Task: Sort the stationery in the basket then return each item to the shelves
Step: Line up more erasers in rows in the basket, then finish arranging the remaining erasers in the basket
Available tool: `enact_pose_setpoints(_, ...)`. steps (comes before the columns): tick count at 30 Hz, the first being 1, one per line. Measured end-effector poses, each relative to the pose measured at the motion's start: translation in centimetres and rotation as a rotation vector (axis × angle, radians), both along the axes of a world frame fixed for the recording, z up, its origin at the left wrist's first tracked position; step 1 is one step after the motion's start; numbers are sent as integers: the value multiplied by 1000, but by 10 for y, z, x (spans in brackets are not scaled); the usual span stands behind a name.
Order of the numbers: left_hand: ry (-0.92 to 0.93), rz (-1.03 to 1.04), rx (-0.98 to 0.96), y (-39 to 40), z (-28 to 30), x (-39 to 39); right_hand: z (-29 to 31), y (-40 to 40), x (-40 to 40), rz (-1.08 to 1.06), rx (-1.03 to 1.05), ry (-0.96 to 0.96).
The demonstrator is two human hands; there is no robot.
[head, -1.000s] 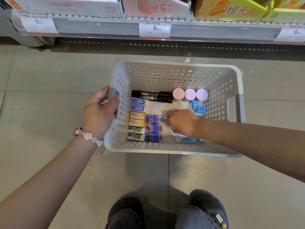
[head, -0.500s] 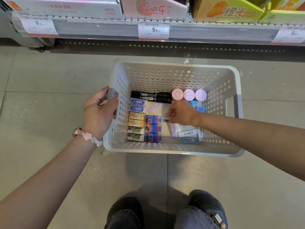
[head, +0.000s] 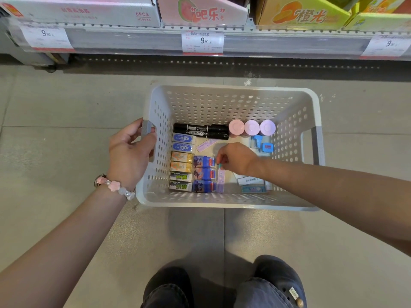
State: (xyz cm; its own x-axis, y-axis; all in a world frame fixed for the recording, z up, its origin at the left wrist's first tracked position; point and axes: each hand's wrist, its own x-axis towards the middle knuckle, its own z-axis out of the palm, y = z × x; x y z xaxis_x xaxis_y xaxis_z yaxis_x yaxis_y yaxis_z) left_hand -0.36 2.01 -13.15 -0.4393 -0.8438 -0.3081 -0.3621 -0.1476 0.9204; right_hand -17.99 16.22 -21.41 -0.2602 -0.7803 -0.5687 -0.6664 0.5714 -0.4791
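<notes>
Right hand (head: 236,160): fingertips pinched narrow on the far end of a slim lilac strip pack (head: 220,180), lying flat on the basket floor, long axis running back toward the wearer. Just left of those fingers, touching the strip: three blue-and-red illustrated boxes (head: 204,173) in a column. Left of these again: two orange-yellow boxes (head: 181,162), then two green-and-white boxes (head: 180,180) marked "30%". Beyond the fingers, toward the shelf: a loose pale lilac label strip (head: 206,145), tilted; two white-and-blue erasers (head: 183,142), print too small to read; two black markers (head: 201,131) lying crosswise with white label bands, characters not legible. Right of the markers: three round caps (head: 252,127), one pink, two lilac, upright in a row. Right of the fingers: blue-and-white small items (head: 262,145), kind not determinable. Under the right forearm: white barcoded packs (head: 249,180) and a teal flat pack (head: 252,188), partly hidden.

Left hand (head: 131,152): fingers wrapped closed round the grey handle on the left wall of the white perforated basket (head: 222,101); beaded pink bracelet (head: 114,185) on the wrist. Basket resting on grey floor tiles (head: 55,107).

Far beyond: shelf edge (head: 133,41) with price tags reading "9.90" (head: 202,42); cartons above marked "6PCS" (head: 142,14), "吧乐" (head: 208,14) and "橙光" (head: 311,16).
</notes>
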Motion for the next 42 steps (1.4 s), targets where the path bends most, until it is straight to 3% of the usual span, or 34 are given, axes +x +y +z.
enact_pose_setpoints(8, 15, 4, 4, -1, 0, 0, 2, 2, -6, 95, -8, 40)
enact_pose_setpoints(13, 6, -3, 7, 0, 0, 1, 12, 4, -12, 288, 119, 419)
enact_pose_setpoints(18, -5, 6, -6, 0, -1, 1, 10, 8, 0, 245, 172, 384)
enact_pose_setpoints(23, -3, 8, 4, 0, -2, 1, 14, 4, -2, 0, 157, 175)
enact_pose_setpoints(29, -7, 12, 2, -1, -4, 1, 24, 0, -14, -451, 194, -324)
enact_pose_setpoints(42, 2, 25, 4, -2, -5, 0, 41, -4, -17, -487, 328, -380)
